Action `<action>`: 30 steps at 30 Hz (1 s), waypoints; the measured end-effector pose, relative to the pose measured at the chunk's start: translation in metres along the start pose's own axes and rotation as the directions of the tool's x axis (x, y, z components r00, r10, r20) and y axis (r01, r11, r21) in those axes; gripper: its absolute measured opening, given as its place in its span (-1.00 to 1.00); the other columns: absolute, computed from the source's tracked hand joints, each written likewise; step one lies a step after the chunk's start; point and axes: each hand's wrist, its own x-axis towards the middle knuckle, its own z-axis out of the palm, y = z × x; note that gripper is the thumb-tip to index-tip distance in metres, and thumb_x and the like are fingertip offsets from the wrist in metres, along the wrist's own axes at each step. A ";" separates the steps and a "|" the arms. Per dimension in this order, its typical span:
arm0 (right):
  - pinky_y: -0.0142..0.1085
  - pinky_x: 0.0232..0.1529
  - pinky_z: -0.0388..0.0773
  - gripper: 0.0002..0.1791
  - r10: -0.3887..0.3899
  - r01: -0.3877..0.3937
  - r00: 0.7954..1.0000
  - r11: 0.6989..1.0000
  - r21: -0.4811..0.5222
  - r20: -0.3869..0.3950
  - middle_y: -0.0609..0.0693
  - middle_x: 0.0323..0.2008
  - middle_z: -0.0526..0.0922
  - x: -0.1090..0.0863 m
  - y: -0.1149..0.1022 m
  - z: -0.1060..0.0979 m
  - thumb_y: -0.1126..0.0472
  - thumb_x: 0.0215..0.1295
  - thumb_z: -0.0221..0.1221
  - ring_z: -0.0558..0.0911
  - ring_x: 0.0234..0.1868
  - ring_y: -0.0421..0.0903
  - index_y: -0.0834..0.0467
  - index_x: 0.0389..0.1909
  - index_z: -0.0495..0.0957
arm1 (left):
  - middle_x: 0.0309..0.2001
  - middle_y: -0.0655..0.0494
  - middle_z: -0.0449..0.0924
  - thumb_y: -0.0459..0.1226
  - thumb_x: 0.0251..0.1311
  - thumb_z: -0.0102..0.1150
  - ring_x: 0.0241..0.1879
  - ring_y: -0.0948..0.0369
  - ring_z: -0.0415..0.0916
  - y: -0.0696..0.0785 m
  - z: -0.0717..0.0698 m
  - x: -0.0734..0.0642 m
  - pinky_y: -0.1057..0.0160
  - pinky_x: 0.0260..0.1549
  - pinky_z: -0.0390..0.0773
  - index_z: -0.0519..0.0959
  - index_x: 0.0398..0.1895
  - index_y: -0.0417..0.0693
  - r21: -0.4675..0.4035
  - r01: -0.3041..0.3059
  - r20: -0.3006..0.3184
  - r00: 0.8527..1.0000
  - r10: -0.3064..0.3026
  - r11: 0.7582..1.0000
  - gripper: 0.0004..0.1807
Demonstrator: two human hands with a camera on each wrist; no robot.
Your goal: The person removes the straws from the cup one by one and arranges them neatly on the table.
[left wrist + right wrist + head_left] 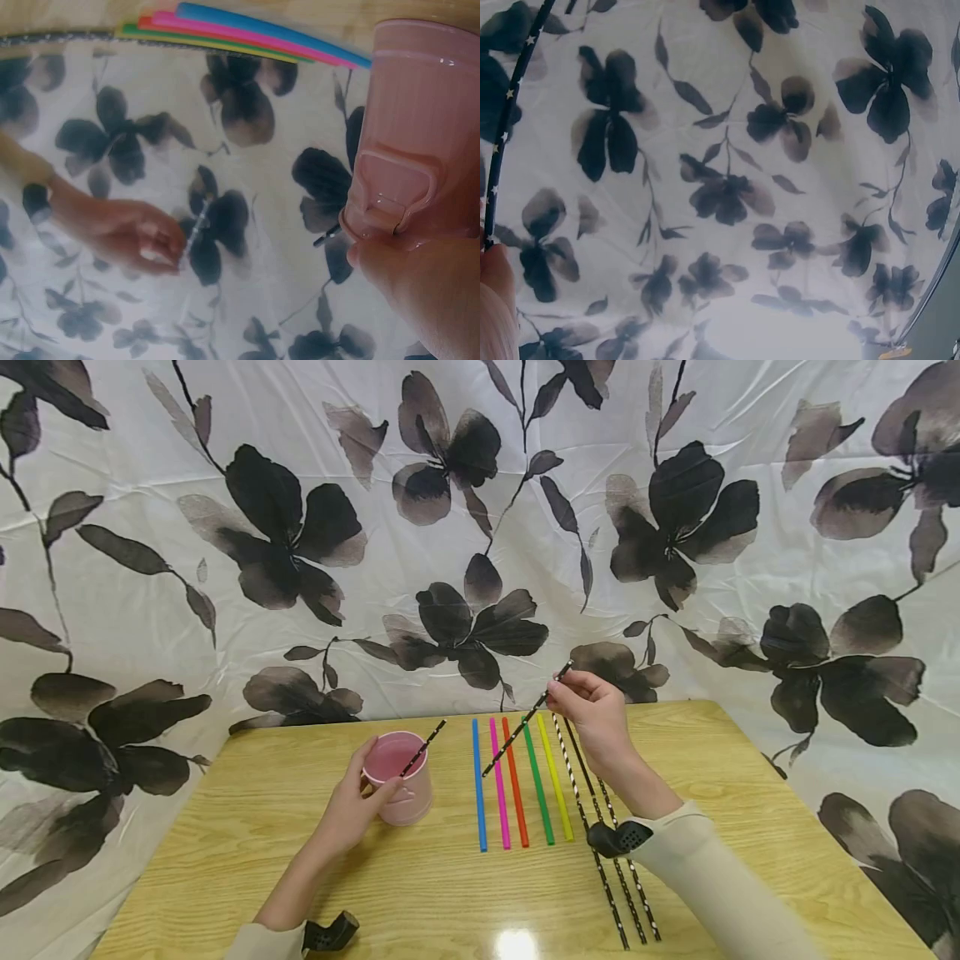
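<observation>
My left hand [351, 806] grips a pink cup [408, 810] by its left side, thumb at the front near the rim. The cup's moulded handle loop [397, 184] shows in the left wrist view. A black patterned straw [426, 745] leans in the cup, its upper end above the rim and its lower end hidden. Held tilted in the air is another black straw [519, 730], dotted with small white stars [506, 120] in the right wrist view. My right hand [600, 722] pinches it near its upper end, thumb against fingertips.
Blue [480, 793], pink [500, 802], red [517, 797], green [539, 785] and yellow [556, 785] straws lie side by side on the wooden table [420, 893]. Several black-and-white patterned straws [609, 893] lie right of them, partly under my right arm. Flower-printed cloth [525, 552] hangs behind.
</observation>
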 end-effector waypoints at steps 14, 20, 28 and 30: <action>-0.30 -0.36 0.56 -0.60 0.154 -0.162 0.986 0.976 -0.143 -0.065 0.00 -0.44 0.57 -0.027 -0.001 -0.070 0.33 0.06 0.22 0.57 -0.48 -0.17 0.43 -0.13 0.33 | 0.21 -0.25 0.07 -0.13 0.12 0.12 0.16 -0.19 0.09 0.028 0.000 -0.010 -0.10 0.04 0.22 -0.08 0.34 -0.04 -0.003 0.025 0.021 0.999 -0.025 1.000 -0.20; -0.30 -0.40 0.56 -0.60 0.191 -0.202 0.979 0.949 -0.241 -0.068 0.02 -0.42 0.58 -0.038 0.006 -0.099 0.29 0.06 0.23 0.55 -0.48 -0.18 0.45 -0.14 0.37 | 0.21 -0.23 0.08 -0.11 0.12 0.11 0.16 -0.19 0.10 0.027 0.001 -0.006 -0.10 0.02 0.24 -0.08 0.34 0.03 0.011 0.022 0.018 1.000 -0.022 1.000 -0.21; -0.23 -0.38 0.57 -0.51 0.298 -0.308 0.951 0.872 -0.380 -0.089 0.07 -0.38 0.59 -0.056 0.021 -0.131 0.21 0.05 0.24 0.55 -0.48 -0.17 0.46 -0.09 0.38 | 0.21 -0.26 0.08 -0.14 0.13 0.11 0.16 -0.21 0.09 0.028 0.002 -0.006 -0.10 0.02 0.24 -0.08 0.34 -0.03 0.008 0.014 0.019 1.000 -0.014 1.000 -0.21; -0.19 -0.38 0.57 -0.50 0.314 -0.323 0.945 0.860 -0.396 -0.090 0.12 -0.36 0.58 -0.059 0.024 -0.137 0.20 0.05 0.24 0.55 -0.49 -0.15 0.46 -0.08 0.38 | 0.22 -0.24 0.07 -0.13 0.13 0.11 0.17 -0.19 0.07 0.029 0.002 -0.006 -0.10 0.03 0.22 -0.08 0.34 -0.02 0.011 0.014 0.020 1.000 -0.014 1.000 -0.21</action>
